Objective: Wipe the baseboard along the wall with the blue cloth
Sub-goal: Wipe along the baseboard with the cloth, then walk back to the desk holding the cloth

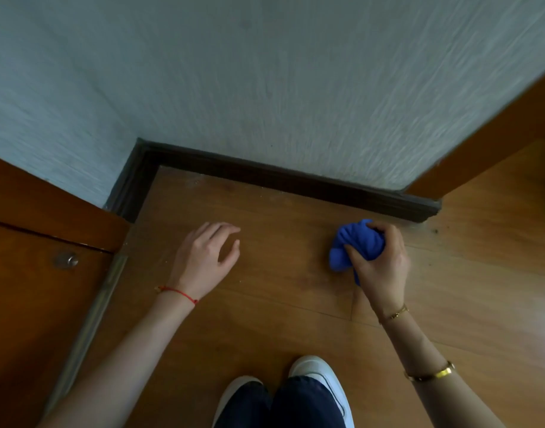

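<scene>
I see my right hand [380,264] at about 3 o'clock from the middle of the view, fingers and thumb curled round the cloth [356,247], which is bunched into a blue wad. The cloth sits low over the floor [265,304], just beside the baseboard [295,180] but not against it; a narrow strip of floor shows between them. Whether the wad touches the boards I cannot tell.

My left hand [204,257] is at 9 o'clock from the cloth, well apart from it, palm down, fingers loosely spread and slightly bent, holding nothing. I cannot tell whether its fingertips rest on the floor or hang just above. A red string [178,293] circles that wrist. On my right arm I see a thin gold bracelet [394,313] at the wrist and a wider gold bangle [431,373] further up the forearm.

The baseboard is dark and runs from a corner at 11 o'clock across to its end at 3 o'clock, beneath a pale textured wall [265,72]. A short leg of it turns down at the corner towards 9 o'clock, meeting a wooden door [33,288] with a small metal fitting [66,260] on it. Pale specks of dust lie on the floor along the foot of the baseboard. At 6 o'clock I see two white shoes [314,370] and dark trouser legs [295,403].
</scene>
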`<action>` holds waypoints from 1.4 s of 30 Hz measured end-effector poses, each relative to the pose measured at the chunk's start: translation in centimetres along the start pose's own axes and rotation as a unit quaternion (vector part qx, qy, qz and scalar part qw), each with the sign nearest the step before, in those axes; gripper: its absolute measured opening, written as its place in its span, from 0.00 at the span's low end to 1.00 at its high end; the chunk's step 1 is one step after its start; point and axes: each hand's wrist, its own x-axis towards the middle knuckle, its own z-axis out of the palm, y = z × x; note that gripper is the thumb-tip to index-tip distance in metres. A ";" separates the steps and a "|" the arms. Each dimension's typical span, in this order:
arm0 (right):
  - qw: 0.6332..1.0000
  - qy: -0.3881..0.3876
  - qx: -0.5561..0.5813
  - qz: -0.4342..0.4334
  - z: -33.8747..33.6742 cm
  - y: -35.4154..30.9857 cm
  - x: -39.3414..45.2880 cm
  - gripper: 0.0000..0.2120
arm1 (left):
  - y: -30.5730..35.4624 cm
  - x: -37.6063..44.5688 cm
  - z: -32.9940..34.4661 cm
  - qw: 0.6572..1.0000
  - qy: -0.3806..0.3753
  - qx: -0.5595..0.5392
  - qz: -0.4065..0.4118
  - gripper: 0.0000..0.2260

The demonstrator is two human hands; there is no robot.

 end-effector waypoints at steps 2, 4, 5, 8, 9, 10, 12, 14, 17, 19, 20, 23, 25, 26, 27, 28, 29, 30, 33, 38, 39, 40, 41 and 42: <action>1.000 -0.003 -0.002 0.003 0.3 -0.2 0.1 0.24 | -0.3 0.1 -0.4 1.000 0.000 0.001 -0.003 0.12; 1.000 -0.005 -0.004 0.011 0.1 -0.8 0.2 0.24 | -0.3 0.4 -1.3 1.000 -0.003 0.003 -0.007 0.12; 1.000 -0.009 -0.005 0.015 -0.2 -1.4 0.3 0.25 | -0.1 0.6 -2.1 1.000 -0.003 0.004 -0.006 0.12; 1.000 -0.015 -0.008 0.025 -2.5 -4.2 0.8 0.24 | 1.6 1.4 -5.6 1.000 -0.006 0.002 0.008 0.12; 0.999 -0.014 -0.008 0.030 -3.7 -5.7 0.9 0.24 | 2.6 1.6 -7.3 1.000 -0.011 0.001 0.013 0.14; 0.999 -0.014 -0.005 0.036 -5.2 -7.4 1.1 0.24 | 3.8 1.9 -9.2 1.000 -0.020 0.001 0.018 0.15; 0.999 -0.015 0.006 0.049 -8.5 -11.3 1.6 0.24 | 6.4 2.2 -13.4 0.999 -0.038 0.002 0.024 0.17; 0.998 -0.022 0.009 0.058 -12.4 -15.6 2.0 0.23 | 9.2 2.5 -18.1 0.998 -0.048 -0.002 0.027 0.17; 0.997 -0.028 0.008 0.067 -18.8 -22.6 2.6 0.23 | 14.2 2.6 -26.2 0.998 -0.051 -0.001 0.039 0.16; 0.997 -0.029 0.011 0.074 -23.4 -27.6 3.0 0.23 | 17.6 2.4 -32.0 0.997 -0.054 0.004 0.052 0.16; 0.997 -0.027 0.012 0.075 -25.7 -30.1 3.1 0.23 | 19.4 2.3 -34.9 0.997 -0.058 0.007 0.055 0.16; 0.996 -0.019 0.013 0.080 -32.9 -37.7 3.3 0.23 | 24.8 1.5 -44.1 0.996 -0.056 0.018 0.061 0.15; 0.996 -0.008 0.017 0.084 -37.8 -42.6 3.2 0.23 | 28.4 0.8 -50.1 0.996 -0.054 0.020 0.065 0.14; 0.996 -0.005 0.019 0.085 -40.2 -44.8 3.0 0.23 | 30.0 0.4 -52.8 0.996 -0.055 0.022 0.069 0.13; 0.996 -0.003 0.020 0.085 -42.4 -46.9 2.8 0.23 | 31.6 -0.1 -55.4 0.995 -0.056 0.024 0.073 0.13; 0.996 0.000 0.021 0.087 -44.5 -48.8 2.5 0.23 | 33.0 -0.6 -57.7 0.995 -0.057 0.025 0.077 0.13; 0.995 0.005 0.021 0.093 -46.5 -50.6 1.9 0.23 | 34.2 -1.1 -59.9 0.995 -0.060 0.026 0.081 0.13; 0.995 0.012 0.025 0.100 -48.3 -52.2 1.4 0.23 | 35.3 -1.6 -61.9 0.994 -0.057 0.028 0.086 0.13; 0.992 0.034 0.029 0.114 -53.2 -56.1 -0.8 0.23 | 38.5 -3.1 -66.9 0.992 -0.058 0.032 0.108 0.13; 0.987 0.070 0.035 0.140 -58.1 -59.6 -4.9 0.22 | 41.8 -4.9 -71.2 0.987 -0.058 0.034 0.143 0.11; 0.985 0.081 0.037 0.150 -59.0 -60.1 -6.0 0.22 | 42.5 -5.3 -71.9 0.986 -0.059 0.033 0.151 0.11; 0.982 0.093 0.037 0.160 -59.9 -60.5 -7.1 0.22 | 43.2 -5.6 -72.3 0.984 -0.059 0.032 0.162 0.10; 0.979 0.104 0.038 0.171 -60.8 -60.9 -8.3 0.22 | 44.0 -6.0 -72.6 0.982 -0.061 0.029 0.176 0.10; 0.976 0.115 0.039 0.182 -61.6 -61.1 -9.5 0.21 | 44.8 -6.4 -72.8 0.980 -0.063 0.026 0.189 0.10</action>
